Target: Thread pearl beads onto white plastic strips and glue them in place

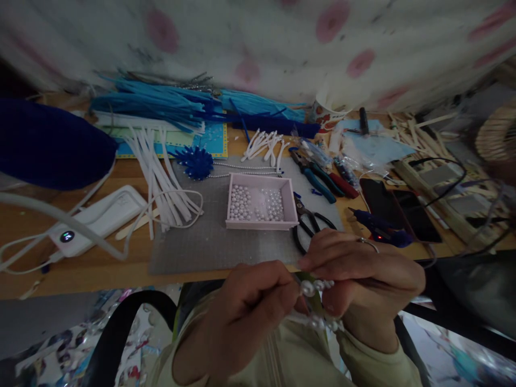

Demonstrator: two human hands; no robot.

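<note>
Between my two hands, just in front of the table edge, is a string of white pearl beads (308,288). My left hand (258,306) pinches one end of it between thumb and forefinger. The fingers of my right hand (358,269), which wears a ring, close on the other end. More pearl beads (318,323) hang below, partly hidden by the hands. Beyond them a pink box (262,224) of loose pearls stands on the grey cutting mat (189,250). Black-handled scissors (306,220) lie beside the box, close to my right fingers.
Blue pipe cleaners (161,105) and white strips (155,177) lie at the back left, near a blue tinsel flower (197,163). A white power bank (97,220) with a cable is at left. To the right are pliers (318,174), a blue glue gun (379,226) and phones (417,215).
</note>
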